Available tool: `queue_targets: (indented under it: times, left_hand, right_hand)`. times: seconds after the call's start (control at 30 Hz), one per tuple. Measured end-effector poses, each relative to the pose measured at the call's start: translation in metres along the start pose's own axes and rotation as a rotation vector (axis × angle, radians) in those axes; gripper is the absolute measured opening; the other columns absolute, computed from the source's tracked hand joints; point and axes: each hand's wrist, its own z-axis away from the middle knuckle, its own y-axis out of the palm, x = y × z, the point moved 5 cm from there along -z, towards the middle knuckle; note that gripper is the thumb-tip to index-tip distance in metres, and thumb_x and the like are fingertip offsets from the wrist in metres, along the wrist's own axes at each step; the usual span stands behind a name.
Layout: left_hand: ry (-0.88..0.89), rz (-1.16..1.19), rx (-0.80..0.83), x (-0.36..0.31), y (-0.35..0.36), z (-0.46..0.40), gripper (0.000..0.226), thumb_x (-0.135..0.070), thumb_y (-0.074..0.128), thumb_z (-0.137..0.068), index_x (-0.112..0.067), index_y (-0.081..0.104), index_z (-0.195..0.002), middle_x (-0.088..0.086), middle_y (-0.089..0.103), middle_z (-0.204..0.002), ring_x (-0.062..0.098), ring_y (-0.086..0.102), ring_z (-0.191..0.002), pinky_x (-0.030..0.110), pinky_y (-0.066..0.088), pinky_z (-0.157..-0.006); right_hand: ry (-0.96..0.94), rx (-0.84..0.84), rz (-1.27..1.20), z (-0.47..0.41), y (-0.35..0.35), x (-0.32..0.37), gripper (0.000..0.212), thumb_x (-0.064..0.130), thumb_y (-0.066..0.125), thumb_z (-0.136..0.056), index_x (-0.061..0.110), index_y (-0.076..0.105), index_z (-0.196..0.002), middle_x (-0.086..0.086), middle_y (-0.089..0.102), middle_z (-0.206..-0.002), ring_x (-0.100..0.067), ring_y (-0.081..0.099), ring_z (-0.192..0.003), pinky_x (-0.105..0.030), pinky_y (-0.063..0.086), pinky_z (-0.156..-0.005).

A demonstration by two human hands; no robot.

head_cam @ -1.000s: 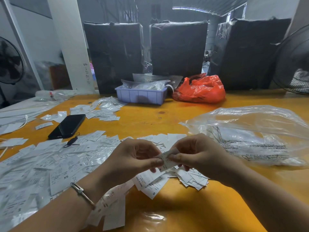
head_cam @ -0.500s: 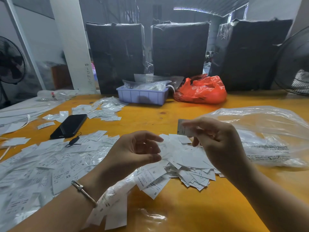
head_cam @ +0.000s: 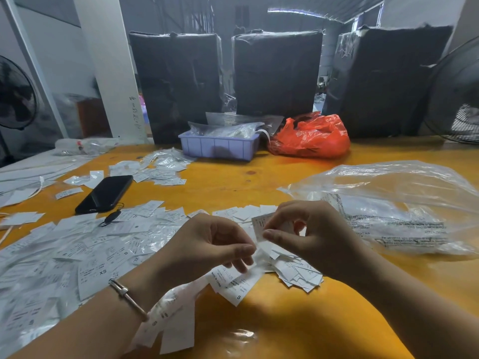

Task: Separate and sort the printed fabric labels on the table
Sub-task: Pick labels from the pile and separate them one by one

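At frame centre our right hand (head_cam: 308, 234) pinches one label (head_cam: 260, 224); our left hand (head_cam: 207, 244), fingers curled, seems to touch its lower end. We judge separation underway; next, drop it on the matching-size pile (head_cam: 293, 270).

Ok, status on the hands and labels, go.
Right hand pinching one label, raised. Left hand fingertips on a label at the small pile. Clear bag lies close right; nothing blocking.

a black phone (head_cam: 105, 193) lies near a lilac tray (head_cam: 219, 147).
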Motion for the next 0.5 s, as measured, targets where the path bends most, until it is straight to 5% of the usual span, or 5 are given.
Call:
queue_targets:
  times: [0.13, 0.23, 0.5]
  left_hand:
    - [0.046, 0.028, -0.046, -0.003, -0.003, 0.000, 0.022, -0.016, 0.073, -0.074, 0.004, 0.072, -0.083, 0.015, 0.074, -0.074, 0.024, 0.071, -0.066, 0.024, 0.054, -0.060]
    - [0.080, 0.057, -0.090, -0.005, -0.006, 0.001, 0.020, -0.012, 0.075, -0.072, 0.006, 0.071, -0.080, 0.018, 0.072, -0.072, 0.023, 0.069, -0.063, 0.022, 0.053, -0.061]
    - [0.104, 0.022, -0.096, -0.005, -0.004, 0.001, 0.021, -0.017, 0.076, -0.071, 0.002, 0.073, -0.080, 0.010, 0.073, -0.070, 0.021, 0.070, -0.064, 0.020, 0.053, -0.061]
  right_hand:
    - [-0.014, -0.276, -0.140, 0.000, -0.028, 0.003, 0.030, -0.006, 0.065, -0.083, 0.018, 0.071, -0.099, 0.001, 0.069, -0.079, -0.013, 0.063, -0.063, -0.025, 0.053, -0.060]
    - [-0.052, -0.373, -0.235, 0.003, -0.041, 0.010, 0.042, -0.002, 0.068, -0.083, 0.023, 0.059, -0.115, 0.002, 0.069, -0.085, -0.012, 0.068, -0.069, -0.019, 0.056, -0.060]
    - [-0.105, -0.255, -0.099, 0.007, -0.025, 0.024, 0.028, -0.005, 0.074, -0.075, 0.016, 0.065, -0.091, 0.011, 0.068, -0.080, -0.016, 0.065, -0.070, -0.037, 0.054, -0.062]
